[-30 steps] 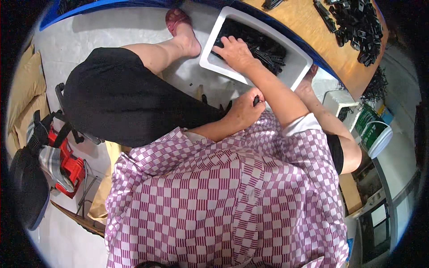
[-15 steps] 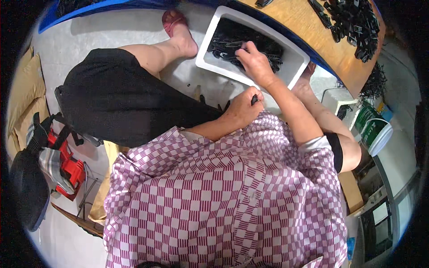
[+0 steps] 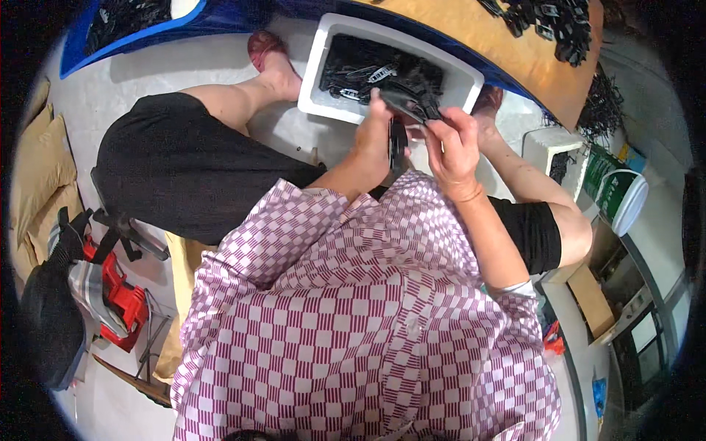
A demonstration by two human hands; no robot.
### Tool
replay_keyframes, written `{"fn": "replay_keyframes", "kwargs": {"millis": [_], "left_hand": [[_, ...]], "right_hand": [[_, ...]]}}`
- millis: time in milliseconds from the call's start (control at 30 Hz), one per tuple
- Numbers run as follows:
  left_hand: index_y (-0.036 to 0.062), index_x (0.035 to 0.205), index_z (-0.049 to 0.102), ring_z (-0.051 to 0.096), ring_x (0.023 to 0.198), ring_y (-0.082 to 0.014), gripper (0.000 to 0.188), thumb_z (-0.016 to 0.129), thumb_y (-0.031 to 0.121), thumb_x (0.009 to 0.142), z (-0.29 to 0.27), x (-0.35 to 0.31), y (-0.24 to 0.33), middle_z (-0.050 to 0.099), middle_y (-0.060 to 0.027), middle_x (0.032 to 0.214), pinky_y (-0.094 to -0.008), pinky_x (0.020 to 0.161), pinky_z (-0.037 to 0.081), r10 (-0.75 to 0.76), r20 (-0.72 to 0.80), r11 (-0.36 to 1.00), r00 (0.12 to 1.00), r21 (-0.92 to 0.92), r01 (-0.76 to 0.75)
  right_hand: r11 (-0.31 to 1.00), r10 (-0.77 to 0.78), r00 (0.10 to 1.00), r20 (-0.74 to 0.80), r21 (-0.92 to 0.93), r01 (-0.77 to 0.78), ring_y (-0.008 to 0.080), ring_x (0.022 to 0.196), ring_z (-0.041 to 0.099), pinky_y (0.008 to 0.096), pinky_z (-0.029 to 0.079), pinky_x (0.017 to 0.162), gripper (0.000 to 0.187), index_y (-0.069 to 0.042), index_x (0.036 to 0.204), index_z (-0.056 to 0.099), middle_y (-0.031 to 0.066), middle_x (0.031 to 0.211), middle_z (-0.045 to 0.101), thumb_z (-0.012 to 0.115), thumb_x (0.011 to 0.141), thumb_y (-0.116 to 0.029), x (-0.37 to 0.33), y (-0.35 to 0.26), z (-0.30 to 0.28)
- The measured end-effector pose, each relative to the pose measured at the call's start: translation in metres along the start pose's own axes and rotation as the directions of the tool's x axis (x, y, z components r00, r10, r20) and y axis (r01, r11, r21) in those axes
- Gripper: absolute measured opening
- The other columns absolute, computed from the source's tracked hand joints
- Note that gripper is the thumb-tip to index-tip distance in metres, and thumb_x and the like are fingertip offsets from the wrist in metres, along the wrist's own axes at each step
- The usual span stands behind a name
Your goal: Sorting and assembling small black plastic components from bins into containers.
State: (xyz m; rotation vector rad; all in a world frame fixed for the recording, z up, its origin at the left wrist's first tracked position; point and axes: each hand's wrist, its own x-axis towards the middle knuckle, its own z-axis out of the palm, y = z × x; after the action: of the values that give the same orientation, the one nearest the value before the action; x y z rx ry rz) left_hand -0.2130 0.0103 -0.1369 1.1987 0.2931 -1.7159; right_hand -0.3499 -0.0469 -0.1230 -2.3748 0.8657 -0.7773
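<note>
My left hand is closed around a dark, elongated black piece that points down toward my lap. Another long, curved black piece spans from my left thumb to my right fingers, over the near side of the bin. My right hand pinches its right end between thumb and fingers. The exact kind of both pieces cannot be made out. Just beyond my hands stands a white rectangular bin on the floor, between my feet. Inside lies a heap of slim black parts, a few with pale, shiny marks.
A wooden tabletop with a blue edge curves across the far right, bearing a pile of black parts. A blue tray holds more at far left. At right are a white foam box and a green bucket.
My right hand has come out of the bin and back toward my left hand, bringing a long black piece. My left hand has risen from my lap to meet it.
</note>
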Motion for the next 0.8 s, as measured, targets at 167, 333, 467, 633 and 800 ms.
{"fn": "replay_keyframes", "kwargs": {"millis": [167, 333, 467, 633, 800], "left_hand": [[0.0083, 0.114, 0.058, 0.062, 0.088, -0.0168, 0.075, 0.018, 0.069, 0.095, 0.001, -0.002, 0.019, 0.066, -0.0069, 0.098, -0.0291, 0.058, 0.047, 0.049, 0.135, 0.982, 0.99, -0.187, -0.023], [0.01, 0.117, 0.058, 0.063, 0.089, -0.017, 0.065, 0.025, 0.063, 0.098, 0.006, -0.006, 0.034, 0.067, -0.0067, 0.104, -0.0295, 0.061, 0.048, 0.089, 0.27, 0.972, 0.959, -0.235, -0.024], [0.0101, 0.116, 0.059, 0.063, 0.087, -0.0163, 0.048, 0.038, 0.05, 0.1, -0.014, 0.016, 0.024, 0.066, -0.0063, 0.102, -0.0303, 0.062, 0.05, 0.135, 0.267, 0.974, 0.954, -0.21, -0.079], [0.009, 0.115, 0.06, 0.064, 0.085, -0.0158, 0.035, 0.047, 0.037, 0.098, -0.024, 0.03, 0.019, 0.065, -0.0057, 0.1, -0.0314, 0.064, 0.052, 0.139, 0.293, 0.968, 0.946, -0.244, -0.067], [0.0064, 0.115, 0.059, 0.063, 0.086, -0.0153, 0.031, 0.05, 0.031, 0.097, -0.021, 0.029, 0.018, 0.064, -0.0044, 0.098, -0.0315, 0.065, 0.052, 0.175, 0.284, 0.974, 0.943, -0.189, -0.124]], "right_hand": [[0.999, -0.024, 0.998, -0.063, -0.039, 0.021, 0.0276, 0.088, 0.062, 0.0329, 0.053, 0.072, 0.03, -0.004, 0.093, 0.064, 0.014, 0.103, 0.059, 0.076, 0.069, 0.009, -0.001, -0.011, 0.002], [0.999, -0.04, 0.997, -0.06, -0.02, 0.039, 0.0276, 0.088, 0.062, 0.0326, 0.053, 0.073, 0.029, -0.004, 0.092, 0.064, 0.014, 0.104, 0.059, 0.075, 0.069, 0.01, -0.002, -0.009, 0.004], [0.994, 0.096, 0.994, -0.049, 0.052, -0.093, 0.0277, 0.089, 0.062, 0.0323, 0.053, 0.073, 0.025, -0.003, 0.092, 0.063, 0.0141, 0.104, 0.059, 0.074, 0.072, 0.009, -0.001, -0.01, 0.008], [0.968, 0.223, 0.974, -0.047, 0.126, -0.216, 0.0256, 0.09, 0.061, 0.0315, 0.052, 0.074, 0.021, -0.002, 0.093, 0.061, 0.0134, 0.105, 0.058, 0.072, 0.076, 0.005, -0.004, -0.005, 0.014], [0.921, 0.317, 0.948, -0.015, 0.244, -0.304, 0.0194, 0.09, 0.06, 0.029, 0.051, 0.076, 0.019, -0.001, 0.095, 0.06, 0.0109, 0.106, 0.058, 0.071, 0.08, 0.002, -0.004, -0.001, 0.018]]}}
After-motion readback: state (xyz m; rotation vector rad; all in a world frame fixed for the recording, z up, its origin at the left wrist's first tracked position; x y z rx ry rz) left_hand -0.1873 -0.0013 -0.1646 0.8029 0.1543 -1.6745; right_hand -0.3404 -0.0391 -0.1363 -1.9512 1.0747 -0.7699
